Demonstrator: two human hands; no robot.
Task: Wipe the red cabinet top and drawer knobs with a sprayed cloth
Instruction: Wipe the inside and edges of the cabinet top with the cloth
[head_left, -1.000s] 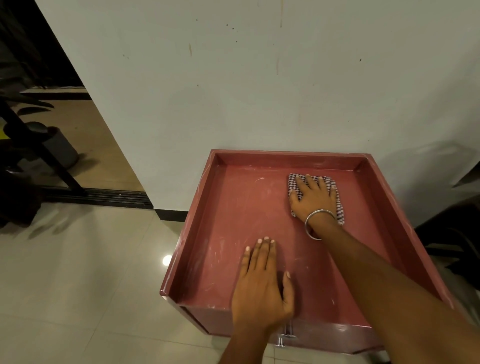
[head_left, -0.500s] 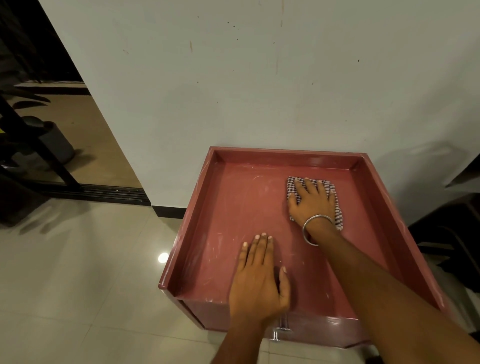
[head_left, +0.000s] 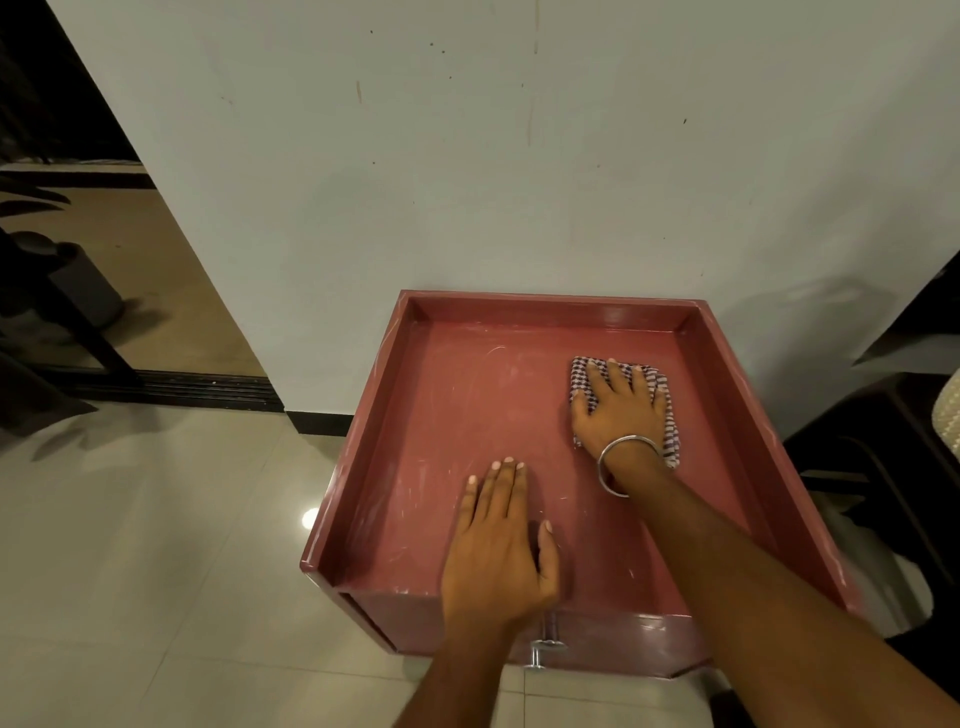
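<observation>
Standing here beside the red cabinet (head_left: 447, 415), I see little has changed over the last second: the left hand (head_left: 498, 551) stays flat on the near part of the top, fingers straight and together, thumb out to the side, holding nothing. The right hand (head_left: 621, 410) has slid only slightly back from the far rim, its fingers spread and pressing down on the checked cloth (head_left: 582, 374), which lies on the far right part of the top, near the right wall of the raised rim but apart from it. A metal bangle (head_left: 618, 462) sits on that wrist. Much of the cloth is hidden under the palm, so its full shape cannot be made out. Below the front edge, a metal drawer knob (head_left: 543, 647) shows just right of the left wrist; the drawer fronts beneath it are cut off from sight. At the far right, dark furniture (head_left: 878, 467) stands in shadow, too dim to identify.
</observation>
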